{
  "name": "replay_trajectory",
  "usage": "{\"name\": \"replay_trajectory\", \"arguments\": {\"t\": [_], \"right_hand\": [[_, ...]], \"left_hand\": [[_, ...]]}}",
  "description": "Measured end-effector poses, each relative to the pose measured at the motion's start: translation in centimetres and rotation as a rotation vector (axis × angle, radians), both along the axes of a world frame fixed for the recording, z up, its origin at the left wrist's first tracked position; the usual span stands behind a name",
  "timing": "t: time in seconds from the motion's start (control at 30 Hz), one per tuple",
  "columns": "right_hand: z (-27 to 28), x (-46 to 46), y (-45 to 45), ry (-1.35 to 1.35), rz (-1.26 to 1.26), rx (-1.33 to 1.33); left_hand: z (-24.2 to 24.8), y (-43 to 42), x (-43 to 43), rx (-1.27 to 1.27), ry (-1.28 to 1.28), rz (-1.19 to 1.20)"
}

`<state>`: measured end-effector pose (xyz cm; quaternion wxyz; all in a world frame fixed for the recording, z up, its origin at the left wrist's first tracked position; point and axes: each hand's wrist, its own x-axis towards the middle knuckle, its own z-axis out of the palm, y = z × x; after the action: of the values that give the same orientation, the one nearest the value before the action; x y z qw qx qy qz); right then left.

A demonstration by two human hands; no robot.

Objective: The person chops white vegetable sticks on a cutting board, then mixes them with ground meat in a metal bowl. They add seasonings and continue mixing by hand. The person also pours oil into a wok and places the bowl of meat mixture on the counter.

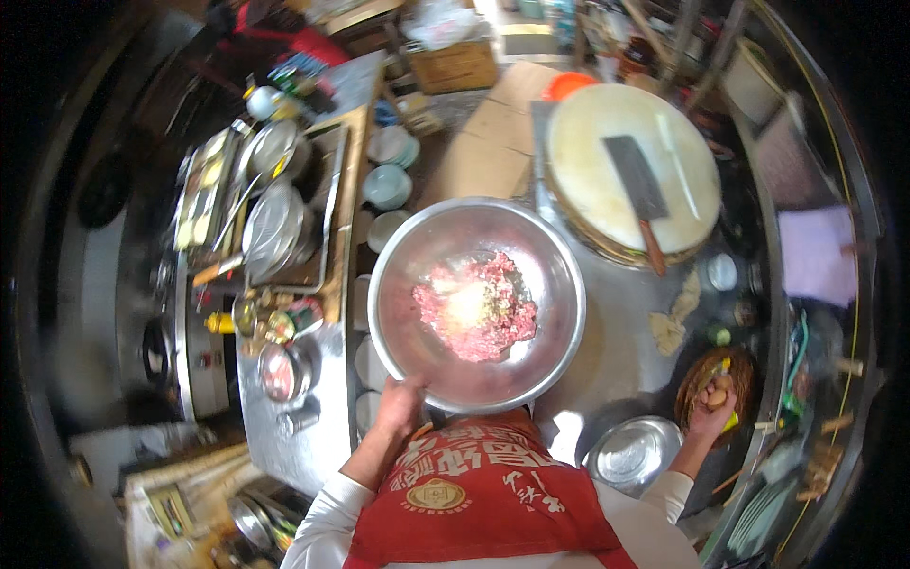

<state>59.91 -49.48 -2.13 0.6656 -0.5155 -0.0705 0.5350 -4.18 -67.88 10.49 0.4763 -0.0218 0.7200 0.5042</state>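
Note:
My left hand (402, 404) grips the near left rim of a large stainless steel mixing bowl (561, 355). Inside lies pink minced meat (475, 341) with a pale heap on its middle, washed out by glare. Out to the right, my right hand (713, 418) has its fingers around brown eggs (720, 392), above a brown wicker basket (686, 390). How many eggs it holds is hard to tell. The basket's inside is partly hidden by that hand. An empty-looking steel basin (633, 451) stands just left of my right wrist.
A cleaver (636, 178) lies on a thick round chopping block (583, 149) at far right. Crumpled cloth (670, 327) is on the steel table. To the left, another counter holds strainers (274, 231), a small steel bowl (284, 373) and a metal tray (323, 263). Stacked bowls (387, 186) sit between.

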Motion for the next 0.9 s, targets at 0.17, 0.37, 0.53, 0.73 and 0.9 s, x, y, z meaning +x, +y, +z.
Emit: {"name": "replay_trajectory", "arguments": {"t": [0.17, 0.37, 0.53, 0.73, 0.9], "right_hand": [[1.5, -2.4, 6.8, 0.113, 0.289, 0.281], [-1.1, -0.1, 9.1, -0.137, 0.143, -0.035], [-2.6, 0.1, 4.8, -0.621, 0.075, -0.312], [0.2, -4.5, 1.1, -0.925, 0.325, -0.479], [2.5, -5.6, -0.9, -1.044, 0.411, -0.559]], "left_hand": [[4.8, -9.4, -1.7, 0.114, -0.05, 0.306], [9.3, -23.3, -0.8, 0.371, -0.025, 0.644], [10.4, -35.7, 0.9, 0.462, 0.006, 0.903], [7.6, -51.7, 0.7, 0.258, 0.104, 1.07], [3.0, -60.5, -0.7, 0.174, 0.127, 1.214]]}}
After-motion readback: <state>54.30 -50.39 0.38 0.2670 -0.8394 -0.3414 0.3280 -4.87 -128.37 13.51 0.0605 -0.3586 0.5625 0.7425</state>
